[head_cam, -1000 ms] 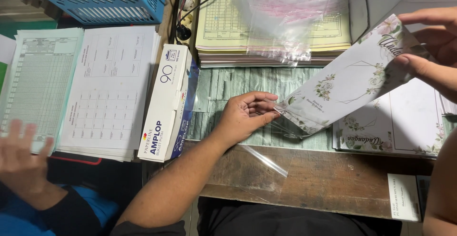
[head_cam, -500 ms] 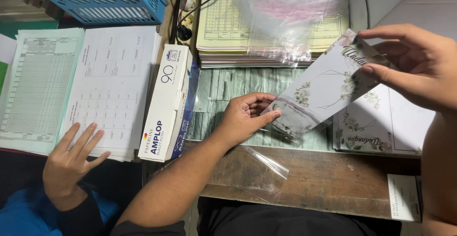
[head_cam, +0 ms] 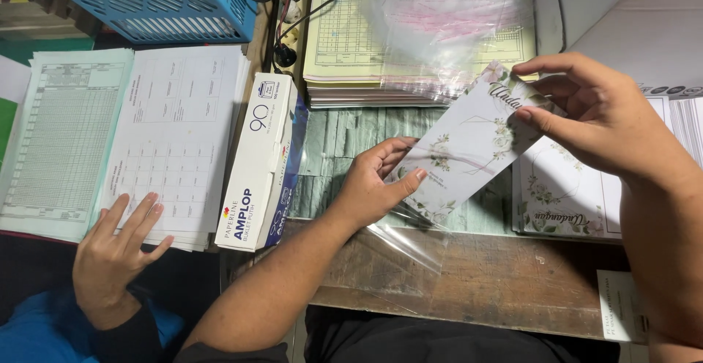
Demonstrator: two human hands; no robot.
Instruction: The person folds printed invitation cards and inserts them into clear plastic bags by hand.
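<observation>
Your floral card (head_cam: 469,147) looks like smooth matt paper stock. The clear sleeve (head_cam: 410,235) under your left hand (head_cam: 377,187) is thin glossy plastic film, creased; same glossy film on the stack of bags (head_cam: 454,33). The tabletop (head_cam: 498,275) is bare rough wood, worn. The envelope box (head_cam: 260,161) is smooth cardboard. The blue basket (head_cam: 165,4) is moulded plastic lattice.

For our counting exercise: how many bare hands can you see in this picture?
3. The person's left hand and right hand hold the white floral card; another person's hand rests on the printed paper sheets at lower left.
</observation>
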